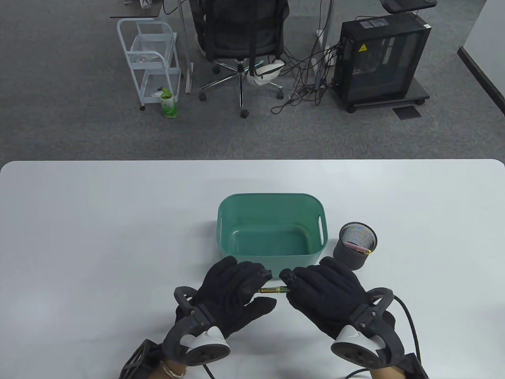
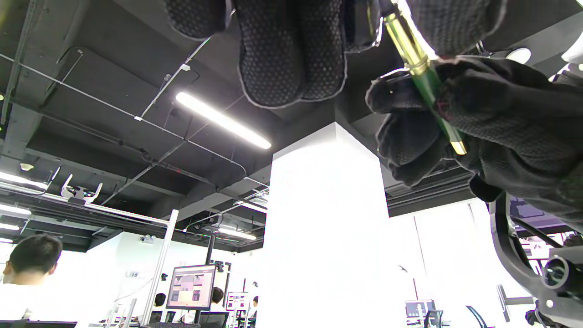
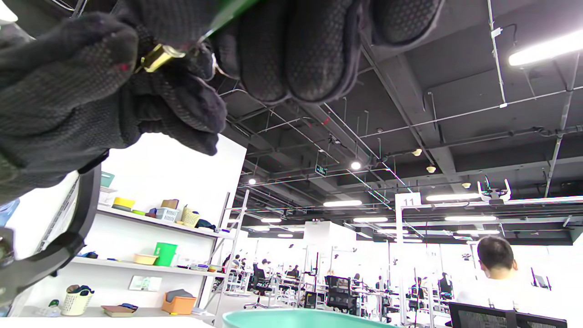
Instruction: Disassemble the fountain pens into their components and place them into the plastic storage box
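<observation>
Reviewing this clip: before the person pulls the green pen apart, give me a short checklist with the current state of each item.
1. Left hand grips one end of the pen: ok.
2. Right hand grips the other end: ok.
3. Pen already separated into parts: not ok; it reads as one piece.
4. Storage box open, just beyond the hands: ok.
5. Pen cup clear of the hands: ok, it stands right of the box.
6. Whether the joint is loosened: cannot tell.
</observation>
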A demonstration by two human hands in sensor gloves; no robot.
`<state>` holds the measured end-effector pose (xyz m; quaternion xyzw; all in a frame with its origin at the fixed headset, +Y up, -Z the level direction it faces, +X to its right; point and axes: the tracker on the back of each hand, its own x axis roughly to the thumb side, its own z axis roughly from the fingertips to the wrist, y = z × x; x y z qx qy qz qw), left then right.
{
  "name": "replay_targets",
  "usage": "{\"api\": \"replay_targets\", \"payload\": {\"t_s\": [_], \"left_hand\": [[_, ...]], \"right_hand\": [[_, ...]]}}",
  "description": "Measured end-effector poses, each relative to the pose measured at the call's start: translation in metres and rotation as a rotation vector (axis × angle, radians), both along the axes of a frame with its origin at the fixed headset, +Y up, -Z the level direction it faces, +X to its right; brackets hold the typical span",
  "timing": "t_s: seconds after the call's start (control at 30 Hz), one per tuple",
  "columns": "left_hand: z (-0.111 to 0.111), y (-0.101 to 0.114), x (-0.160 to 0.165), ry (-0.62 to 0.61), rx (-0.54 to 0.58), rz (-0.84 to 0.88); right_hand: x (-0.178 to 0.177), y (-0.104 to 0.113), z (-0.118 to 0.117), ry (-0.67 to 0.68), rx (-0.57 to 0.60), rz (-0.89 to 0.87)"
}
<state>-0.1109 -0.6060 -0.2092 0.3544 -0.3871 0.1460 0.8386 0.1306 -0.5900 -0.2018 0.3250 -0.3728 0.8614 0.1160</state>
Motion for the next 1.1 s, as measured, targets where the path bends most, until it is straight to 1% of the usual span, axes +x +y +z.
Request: {"api": "replay_targets", "payload": {"t_s": [0.3, 1.1], "left_hand": [[0.0010, -0.0002, 0.0015, 0.008, 0.009, -0.001], [-0.0005, -0.0004, -0.0005, -0.020, 0.001, 0.025]], "right_hand": [[0.0012, 0.0003, -0.0008, -0.001, -0.001, -0.002], [-0.0007, -0.0003, -0.0004, 0.010, -0.004, 0.001]]}}
